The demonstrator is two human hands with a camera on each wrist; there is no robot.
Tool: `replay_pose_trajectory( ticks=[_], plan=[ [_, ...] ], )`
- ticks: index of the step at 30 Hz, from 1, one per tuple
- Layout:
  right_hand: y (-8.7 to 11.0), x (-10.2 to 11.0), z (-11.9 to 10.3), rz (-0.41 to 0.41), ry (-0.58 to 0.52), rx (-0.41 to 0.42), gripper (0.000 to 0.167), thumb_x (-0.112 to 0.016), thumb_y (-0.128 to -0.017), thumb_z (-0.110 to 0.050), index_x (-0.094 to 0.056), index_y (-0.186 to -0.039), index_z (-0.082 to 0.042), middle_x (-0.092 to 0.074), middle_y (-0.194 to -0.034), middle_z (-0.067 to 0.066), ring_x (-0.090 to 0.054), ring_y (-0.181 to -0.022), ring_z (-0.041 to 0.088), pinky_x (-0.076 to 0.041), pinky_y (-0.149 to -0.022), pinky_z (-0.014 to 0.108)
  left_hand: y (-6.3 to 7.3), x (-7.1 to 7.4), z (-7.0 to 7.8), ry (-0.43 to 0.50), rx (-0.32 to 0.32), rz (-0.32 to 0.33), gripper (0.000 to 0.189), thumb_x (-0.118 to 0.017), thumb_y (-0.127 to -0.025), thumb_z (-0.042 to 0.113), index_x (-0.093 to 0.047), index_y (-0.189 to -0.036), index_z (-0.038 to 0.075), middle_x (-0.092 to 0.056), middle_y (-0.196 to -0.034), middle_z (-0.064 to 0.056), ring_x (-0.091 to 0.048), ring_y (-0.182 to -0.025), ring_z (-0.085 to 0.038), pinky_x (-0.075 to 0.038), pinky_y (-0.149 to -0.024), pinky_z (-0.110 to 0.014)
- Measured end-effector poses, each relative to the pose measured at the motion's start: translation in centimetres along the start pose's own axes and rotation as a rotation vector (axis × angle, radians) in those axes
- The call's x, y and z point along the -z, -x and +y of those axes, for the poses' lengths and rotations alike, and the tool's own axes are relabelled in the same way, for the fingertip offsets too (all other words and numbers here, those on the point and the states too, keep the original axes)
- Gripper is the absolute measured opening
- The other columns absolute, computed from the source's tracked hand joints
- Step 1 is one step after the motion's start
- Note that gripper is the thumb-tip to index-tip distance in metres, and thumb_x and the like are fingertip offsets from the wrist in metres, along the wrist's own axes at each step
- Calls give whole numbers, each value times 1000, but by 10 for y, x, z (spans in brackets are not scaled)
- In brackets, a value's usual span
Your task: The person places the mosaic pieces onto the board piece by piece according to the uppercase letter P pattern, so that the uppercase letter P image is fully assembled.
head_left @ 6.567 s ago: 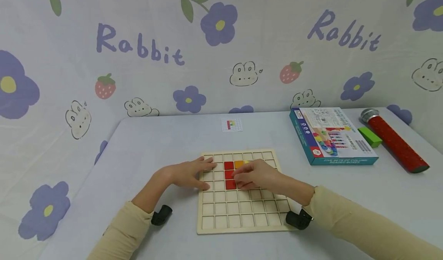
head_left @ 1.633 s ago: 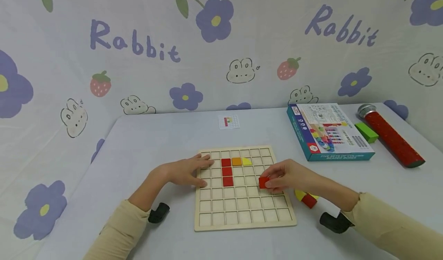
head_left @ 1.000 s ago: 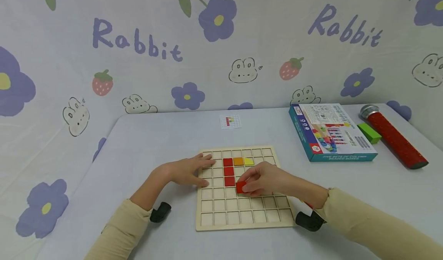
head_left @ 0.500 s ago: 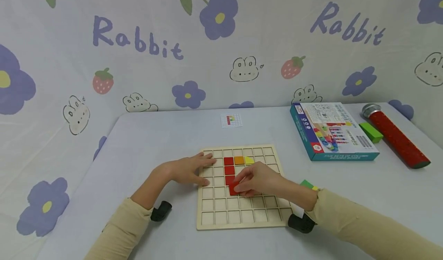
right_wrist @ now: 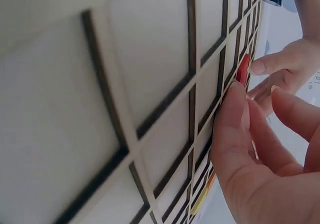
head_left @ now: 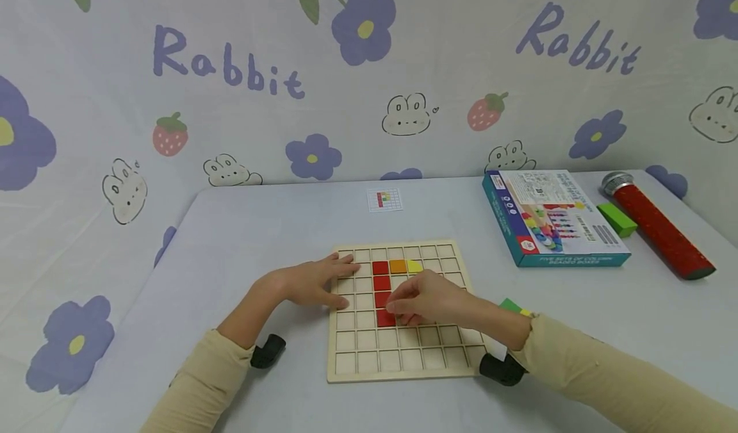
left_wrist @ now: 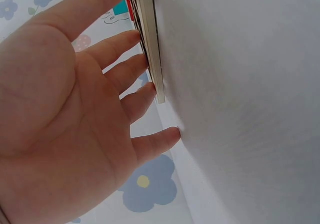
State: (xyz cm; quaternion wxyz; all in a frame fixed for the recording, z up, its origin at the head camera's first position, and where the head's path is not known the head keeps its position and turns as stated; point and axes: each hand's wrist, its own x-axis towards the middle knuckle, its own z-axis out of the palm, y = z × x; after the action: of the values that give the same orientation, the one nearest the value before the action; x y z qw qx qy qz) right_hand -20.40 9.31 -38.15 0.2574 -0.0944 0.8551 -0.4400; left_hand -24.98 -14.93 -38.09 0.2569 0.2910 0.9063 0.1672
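A pale wooden grid board (head_left: 403, 355) lies on the table. Several red square tiles (head_left: 382, 283) form a column in its cells, with an orange tile (head_left: 398, 266) and a yellow piece (head_left: 414, 266) to the right of the top one. My right hand (head_left: 429, 298) has thumb and fingertips curled at the right edge of the lowest red tile (head_left: 384, 318), which sits in its cell. Its remaining fingers cover nearby cells. At the board's left edge rests my left hand (head_left: 314, 282), fingers spread; the left wrist view shows the fingertips (left_wrist: 145, 62) against the board's side.
Behind the board lies a small pattern card (head_left: 384, 200). A flat box (head_left: 556, 221), a green block (head_left: 617, 220) and a red microphone (head_left: 663, 231) stand at the back right. Green and yellow pieces (head_left: 512, 306) show partly behind my right forearm.
My right hand brought a red tile leftward from the board's right side, and it has settled into the cell below the other red ones. My left hand stays put.
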Motion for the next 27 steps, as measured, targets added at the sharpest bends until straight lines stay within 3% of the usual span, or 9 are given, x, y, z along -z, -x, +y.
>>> replay_pose_trajectory(
  ticks=[6, 10, 19, 24, 27],
  plan=[
    [1, 12, 7, -122, -61, 65, 28, -67, -91, -23, -69, -110, -3, -68, -89, 4, -62, -79, 18, -53, -75, 28, -1, -1, -1, -8, 5, 1, 71, -65, -91, 35, -31, -151, 18, -16, -158, -2, -4, -144, -24, -16, -111, -52],
    [3, 26, 16, -173, -100, 64, 36, -66, -91, -26, -66, -118, -3, -68, -98, 5, -62, -86, 19, -52, -80, 30, -2, -1, -1, -7, 3, -2, 71, -65, -91, 36, -31, -151, 18, -16, -158, -2, -3, -144, -24, -16, -111, -52],
    [18, 60, 43, -154, -249, 44, 44, -63, -93, -24, -57, -129, 2, -64, -117, 12, -62, -103, 24, -49, -88, 32, -1, -1, -2, 11, -11, -3, 72, -65, -91, 33, -29, -152, 17, -14, -158, -3, -1, -144, -25, -16, -111, -51],
    [28, 76, 55, -158, -328, 57, 46, -62, -94, -16, -51, -133, 6, -62, -119, 18, -61, -109, 26, -48, -90, 32, -1, -1, -1, 11, 2, -3, 72, -65, -91, 34, -28, -152, 18, -13, -158, -2, -1, -144, -25, -15, -111, -50],
    [33, 84, 63, -150, -342, 50, 48, -60, -95, -19, -49, -134, 8, -62, -119, 19, -61, -109, 27, -48, -90, 32, -1, -1, -1, 14, -1, -3, 72, -65, -91, 33, -28, -152, 17, -13, -158, -3, -1, -144, -25, -15, -111, -51]
  ],
)
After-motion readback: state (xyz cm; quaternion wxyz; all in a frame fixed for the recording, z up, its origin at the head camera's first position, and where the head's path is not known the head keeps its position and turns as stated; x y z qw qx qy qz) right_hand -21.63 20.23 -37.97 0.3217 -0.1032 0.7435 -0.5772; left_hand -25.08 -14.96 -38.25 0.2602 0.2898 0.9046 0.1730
